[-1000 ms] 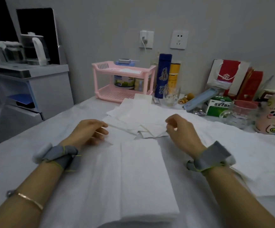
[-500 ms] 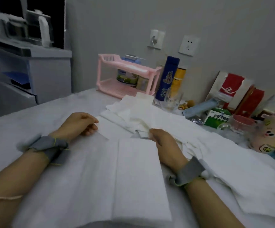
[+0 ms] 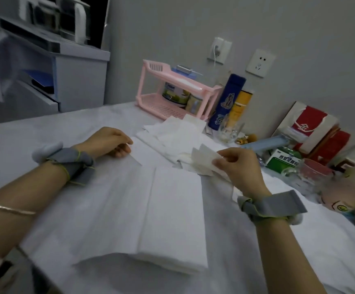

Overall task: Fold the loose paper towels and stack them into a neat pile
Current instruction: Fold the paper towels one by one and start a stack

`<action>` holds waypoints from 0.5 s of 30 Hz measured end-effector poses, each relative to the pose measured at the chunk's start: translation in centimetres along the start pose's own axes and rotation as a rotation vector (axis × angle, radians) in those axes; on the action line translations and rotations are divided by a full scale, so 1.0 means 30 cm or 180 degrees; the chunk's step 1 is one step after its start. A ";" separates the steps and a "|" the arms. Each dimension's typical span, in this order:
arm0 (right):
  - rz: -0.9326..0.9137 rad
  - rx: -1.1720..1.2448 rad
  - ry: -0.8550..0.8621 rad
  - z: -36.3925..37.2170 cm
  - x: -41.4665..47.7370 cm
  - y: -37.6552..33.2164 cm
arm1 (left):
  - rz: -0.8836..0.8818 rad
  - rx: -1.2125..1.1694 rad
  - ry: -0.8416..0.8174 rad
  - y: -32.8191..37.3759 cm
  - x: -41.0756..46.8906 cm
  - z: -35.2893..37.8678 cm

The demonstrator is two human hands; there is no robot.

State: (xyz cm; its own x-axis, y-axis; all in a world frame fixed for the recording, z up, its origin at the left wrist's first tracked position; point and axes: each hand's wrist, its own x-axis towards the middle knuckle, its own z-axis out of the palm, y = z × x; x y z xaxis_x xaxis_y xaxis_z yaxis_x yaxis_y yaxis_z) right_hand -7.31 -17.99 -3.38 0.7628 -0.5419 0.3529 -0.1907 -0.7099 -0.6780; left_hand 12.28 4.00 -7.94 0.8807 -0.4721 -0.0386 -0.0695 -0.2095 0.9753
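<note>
A person's right hand [image 3: 239, 166] lifts 1 loose paper towel [image 3: 204, 159] clear of the table [image 3: 34, 141], thumb and fingertips closed together on the sheet's near edge. The sheet hangs crumpled and partly folded, just above the gap between 2 groups of towels. The left hand [image 3: 108, 141] rests knuckles-up on the white table cover, fingers curled under, at the far corner of a flat sheet [image 3: 117, 198]. Whether those fingers pinch that sheet cannot be told.

Directly before the person lies the folded stack [image 3: 172, 219], many layers deep, its edges squared and its near end overhanging toward the camera. The flat sheet lies touching its left side. Beyond the stack, a loose heap of unfolded towels [image 3: 172, 134] spreads toward the wall, overlapping at odd angles.

Grey bands wrap both wrists, and a thin gold bangle [image 3: 9, 210] circles the left forearm.

Behind the heap stand a pink 2-tier rack [image 3: 151, 98], a blue bottle [image 3: 227, 100] and a yellow can [image 3: 241, 105], with a clear glass [image 3: 229, 131] in front of them. To the right sit a green box [image 3: 282, 160] and a red-and-white bag [image 3: 308, 126].
</note>
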 end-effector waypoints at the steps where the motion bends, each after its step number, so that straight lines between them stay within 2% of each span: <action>1: 0.0017 0.0059 -0.0058 -0.015 0.001 -0.009 | 0.0002 0.0000 -0.0001 -0.003 0.001 -0.002; 5: 0.0439 0.0642 -0.0176 -0.062 0.002 -0.025 | -0.0004 -0.0021 -0.0006 -0.007 0.004 -0.004; 10: 0.1559 0.2323 -0.0291 -0.076 -0.014 -0.059 | -0.0013 -0.0002 -0.0003 -0.012 0.007 -0.007; 15: 0.1464 0.2503 0.0115 -0.110 -0.044 -0.109 | 0.0037 -0.0072 0.0025 0.000 -0.016 0.000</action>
State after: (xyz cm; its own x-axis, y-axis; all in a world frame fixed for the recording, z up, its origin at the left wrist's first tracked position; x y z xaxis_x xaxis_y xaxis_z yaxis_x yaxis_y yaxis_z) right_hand -9.72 -16.42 0.51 0.6935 -0.7187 -0.0501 0.0152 0.0840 -0.9963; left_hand 11.87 4.24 -7.93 0.8836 -0.4675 -0.0257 -0.0691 -0.1845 0.9804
